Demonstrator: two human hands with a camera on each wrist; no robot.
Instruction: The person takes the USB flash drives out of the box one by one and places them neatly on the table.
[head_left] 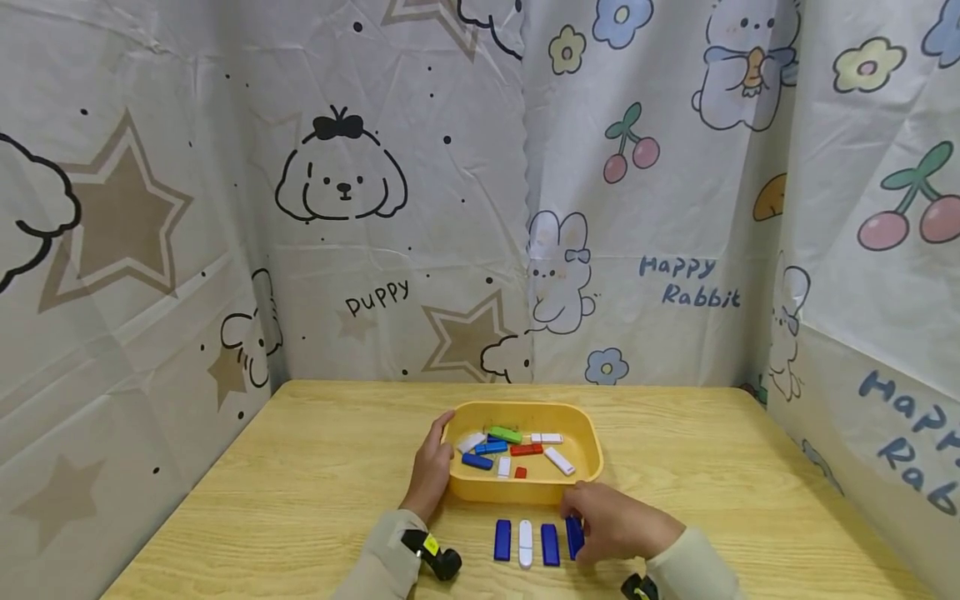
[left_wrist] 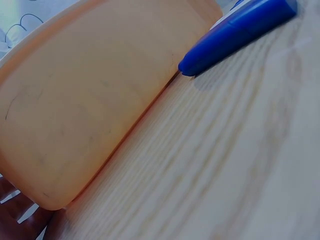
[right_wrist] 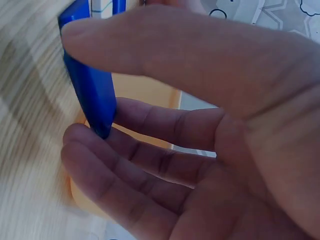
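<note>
My left hand [head_left: 431, 468] holds the left side of a yellow plastic bin [head_left: 517, 492]; some of its fingers [left_wrist: 25, 215] show past the bin's corner in the left wrist view. With thumb and fingers, my right hand [head_left: 618, 521] pinches a blue USB stick [right_wrist: 92, 90] in front of the bin, tilted on its edge. To its left on the table lie a blue stick [head_left: 551, 544], a white stick [head_left: 526, 543] and another blue stick [head_left: 502, 540], side by side in a row.
Inside the bin are several sticks, among them a green one [head_left: 506, 435], a red one [head_left: 527, 450] and a white one [head_left: 559, 461], plus a small red piece [head_left: 521, 472]. The wooden table [head_left: 300, 467] is bordered by printed curtains [head_left: 390, 275].
</note>
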